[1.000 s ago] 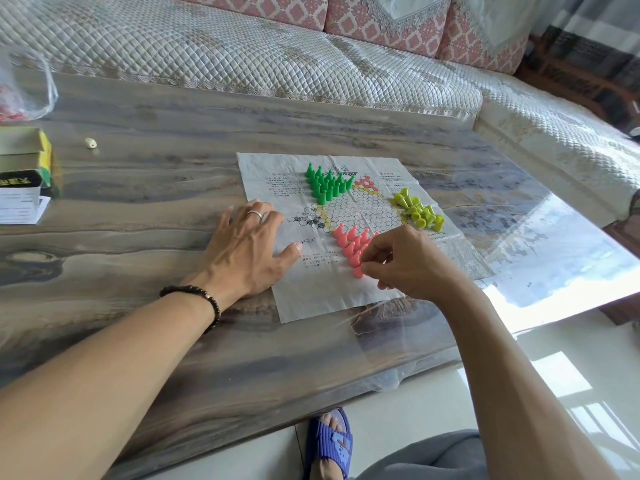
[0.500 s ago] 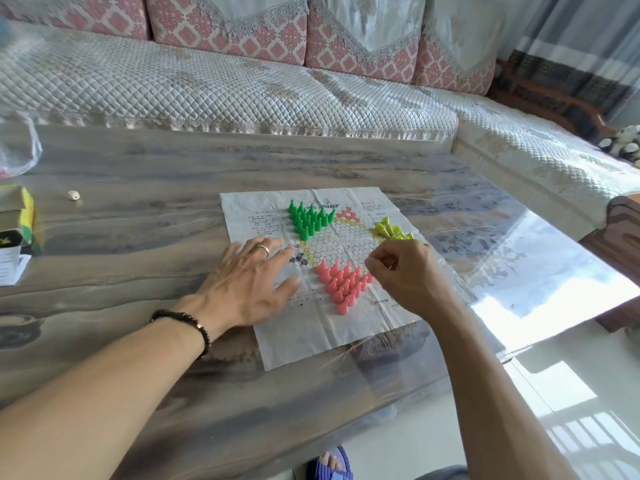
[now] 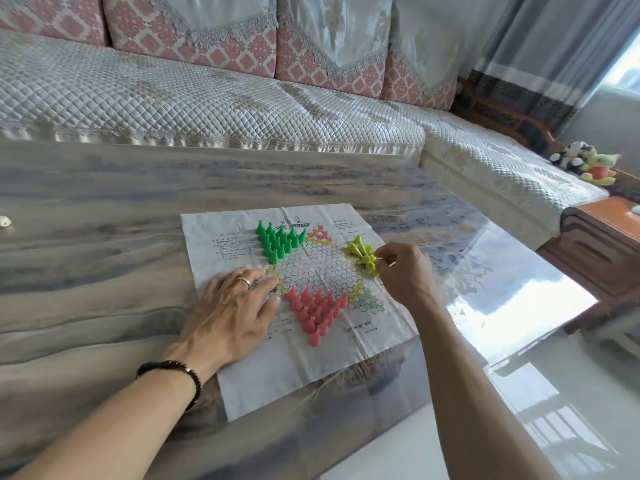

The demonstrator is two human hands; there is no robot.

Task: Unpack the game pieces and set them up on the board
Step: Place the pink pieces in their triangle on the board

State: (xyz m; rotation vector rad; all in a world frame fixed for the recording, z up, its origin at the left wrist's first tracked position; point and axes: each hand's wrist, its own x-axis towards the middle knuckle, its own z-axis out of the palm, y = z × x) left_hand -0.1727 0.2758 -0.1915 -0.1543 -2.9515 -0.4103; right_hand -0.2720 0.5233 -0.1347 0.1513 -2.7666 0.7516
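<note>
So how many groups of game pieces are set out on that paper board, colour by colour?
green group: 1
red group: 1
yellow group: 1
Total: 3 groups

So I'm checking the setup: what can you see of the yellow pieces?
The yellow pieces are small glossy cone-shaped pegs, plastic by the look, clustered at the right point of the star on the paper board. Most stand upright and close together. The right hand covers the cluster's near right side, its curled fingertips at the pegs; whether it pinches one cannot be told.
</note>
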